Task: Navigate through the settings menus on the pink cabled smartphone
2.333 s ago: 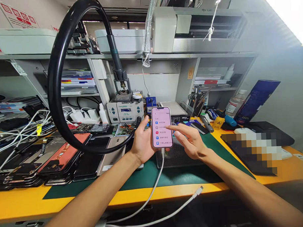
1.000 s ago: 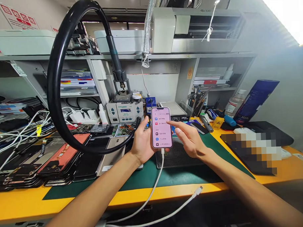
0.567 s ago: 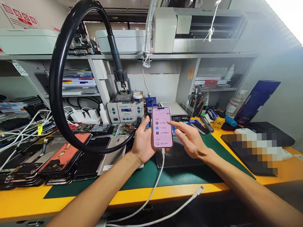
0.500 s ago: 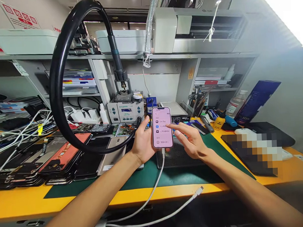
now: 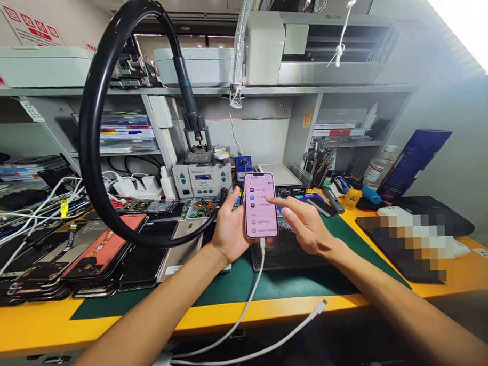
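Observation:
A smartphone (image 5: 261, 213) is upright in my left hand (image 5: 230, 229), its lit pink screen showing a settings list with Chinese text. My left thumb runs along the phone's left edge, and fingertips show at its lower right. The index finger of my right hand (image 5: 307, 221) is stretched out with its tip at the screen's right side. The thumb of that hand is apart and its other fingers are bent, holding nothing. A white charging cable (image 5: 258, 281) is plugged into the phone's bottom. Below, a second white cable (image 5: 287, 337) ends in a loose plug.
Stacked phone screens (image 5: 104, 244) cover the left of the green mat (image 5: 227, 290). A thick black hose (image 5: 90, 119) arches up from the hot air station (image 5: 202, 180). Behind my right hand lies a black perforated pad (image 5: 288, 256). A bottle (image 5: 379, 166) stands right.
The list on the phone screen has scrolled up slightly, bringing a lower entry into view. My right index fingertip has shifted a little upward. My left hand holds the phone nearly still.

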### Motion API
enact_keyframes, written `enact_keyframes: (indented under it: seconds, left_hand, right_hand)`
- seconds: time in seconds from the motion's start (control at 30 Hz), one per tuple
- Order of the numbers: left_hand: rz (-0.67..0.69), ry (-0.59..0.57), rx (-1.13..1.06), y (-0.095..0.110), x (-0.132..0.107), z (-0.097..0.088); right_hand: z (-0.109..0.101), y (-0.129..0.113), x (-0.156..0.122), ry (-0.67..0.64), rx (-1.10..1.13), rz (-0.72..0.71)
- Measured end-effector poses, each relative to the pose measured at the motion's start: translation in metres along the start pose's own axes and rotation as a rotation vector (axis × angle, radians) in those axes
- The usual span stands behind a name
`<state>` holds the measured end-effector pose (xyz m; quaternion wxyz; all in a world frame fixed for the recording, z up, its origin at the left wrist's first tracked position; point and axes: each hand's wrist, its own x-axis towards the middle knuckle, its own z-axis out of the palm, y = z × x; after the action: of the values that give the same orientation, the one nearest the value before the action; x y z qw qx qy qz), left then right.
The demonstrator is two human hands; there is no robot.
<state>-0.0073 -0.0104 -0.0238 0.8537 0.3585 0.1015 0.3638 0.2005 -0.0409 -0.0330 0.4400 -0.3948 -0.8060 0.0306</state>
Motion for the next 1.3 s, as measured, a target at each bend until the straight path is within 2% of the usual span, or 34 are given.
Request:
enact_keyframes:
  seconds: [0.17, 0.27, 0.53, 0.73, 0.9, 1.07, 1.3]
  left_hand:
    - [-0.01, 0.01, -0.003, 0.0, 0.0, 0.0]
    - [-0.007, 0.015, -0.004, 0.0, -0.001, 0.0]
    - [-0.003, 0.003, 0.026, 0.001, -0.001, 0.0]
    - [0.004, 0.015, 0.032, 0.0, -0.001, -0.002]
    - [-0.001, 0.015, 0.011, 0.0, -0.001, -0.001]
    - [-0.004, 0.006, 0.017, 0.001, -0.001, -0.001]
    - [0.0, 0.018, 0.01, 0.0, -0.001, 0.0]
  right_hand:
    - [0.003, 0.003, -0.001, -0.022, 0.048, 0.068]
    - [0.002, 0.003, -0.001, 0.007, 0.027, 0.07]
    - [-0.004, -0.006, 0.0, -0.02, 0.031, -0.182]
    - [-0.002, -0.007, 0.0, -0.008, -0.005, -0.038]
    - [-0.004, -0.008, 0.0, -0.011, 0.028, -0.18]
    - [-0.003, -0.008, 0.0, 0.072, 0.037, -0.137]
    - [-0.002, -0.006, 0.001, 0.085, 0.025, -0.104]
